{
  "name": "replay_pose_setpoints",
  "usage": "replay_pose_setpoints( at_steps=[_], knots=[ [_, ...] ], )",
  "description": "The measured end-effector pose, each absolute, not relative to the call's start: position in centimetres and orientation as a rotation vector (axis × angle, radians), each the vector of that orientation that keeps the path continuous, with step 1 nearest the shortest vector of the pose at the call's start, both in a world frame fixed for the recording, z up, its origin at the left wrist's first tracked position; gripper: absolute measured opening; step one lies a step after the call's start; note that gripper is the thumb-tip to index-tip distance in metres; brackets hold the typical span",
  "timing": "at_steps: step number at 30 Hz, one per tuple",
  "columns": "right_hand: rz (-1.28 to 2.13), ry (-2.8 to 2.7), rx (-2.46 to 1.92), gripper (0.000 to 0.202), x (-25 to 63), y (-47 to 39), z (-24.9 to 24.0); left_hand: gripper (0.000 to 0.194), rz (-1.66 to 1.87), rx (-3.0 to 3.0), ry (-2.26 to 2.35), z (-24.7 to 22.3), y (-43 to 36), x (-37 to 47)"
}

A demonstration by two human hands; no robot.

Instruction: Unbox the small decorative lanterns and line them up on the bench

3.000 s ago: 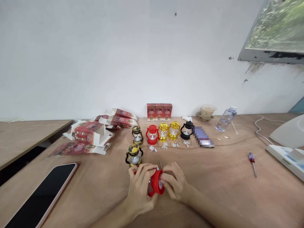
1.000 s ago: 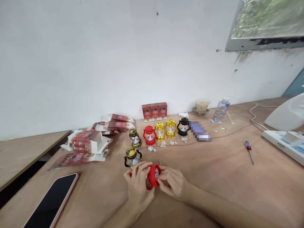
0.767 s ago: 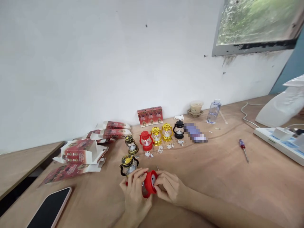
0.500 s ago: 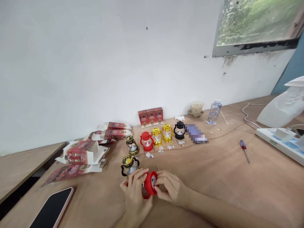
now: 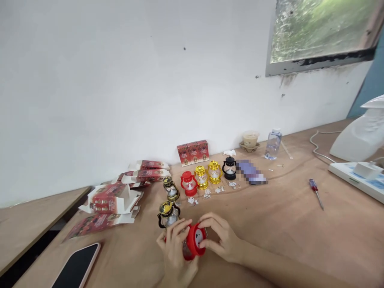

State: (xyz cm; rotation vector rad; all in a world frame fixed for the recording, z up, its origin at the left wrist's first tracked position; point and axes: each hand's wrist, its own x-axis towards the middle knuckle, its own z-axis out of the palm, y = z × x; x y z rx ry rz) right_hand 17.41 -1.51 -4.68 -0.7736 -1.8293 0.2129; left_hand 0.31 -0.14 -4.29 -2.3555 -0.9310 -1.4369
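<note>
Red lantern (image 5: 194, 241), the one in hand, tipped sideways above near tabletop (image 5: 279, 224), base facing right. Wide open stretch of tabletop between right forearm and white power strip (image 5: 357, 180). Phone (image 5: 76, 266) runs off bottom edge of view. Left hand (image 5: 177, 252): fingers closed round body, tight beside black-and-gold lantern (image 5: 169, 216). Right hand (image 5: 225, 240): fingers parted, thumb at base.

No wording is sharp enough to read.
From the wearer's position, pale lettering on the three standing red boxes (image 5: 193, 153) at twelve o'clock and on the opened red carton (image 5: 103, 199) at eleven o'clock is too small to make out.
</note>
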Motion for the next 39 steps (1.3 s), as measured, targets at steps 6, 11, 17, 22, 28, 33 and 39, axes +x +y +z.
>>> replay_pose_setpoints(
  at_steps=[6,11,17,22,28,33,39],
  knots=[
    [0.411,-1.743,-0.765,0.023,17.3,-1.1,-5.0,0.025,-1.416,-2.349,-0.974,-4.0,-0.7,0.2],
    [0.305,-1.818,-0.767,0.022,17.5,-1.4,-4.9,0.020,-1.480,-2.315,-0.966,-3.4,-1.0,0.7],
    [0.029,-1.944,-0.808,0.021,17.4,-1.7,-4.7,0.022,-1.456,-2.332,-0.972,-3.2,-1.0,0.7],
    [-0.184,-1.948,-0.852,0.018,16.8,-1.6,-5.1,0.018,-1.457,-2.316,-0.991,-3.2,-1.2,0.8],
    [-0.249,-1.953,-0.950,0.018,16.3,-1.7,-5.7,0.024,-1.456,-2.310,-1.006,-3.4,-1.0,0.7],
    [-0.335,-1.894,-1.017,0.021,16.1,-1.6,-6.0,0.031,-1.425,-2.305,-1.010,-3.8,-1.1,0.6],
    [-0.366,-1.918,-0.956,0.021,16.6,-1.3,-5.9,0.037,-1.442,-2.334,-1.066,-3.9,-1.5,0.8]
  ],
)
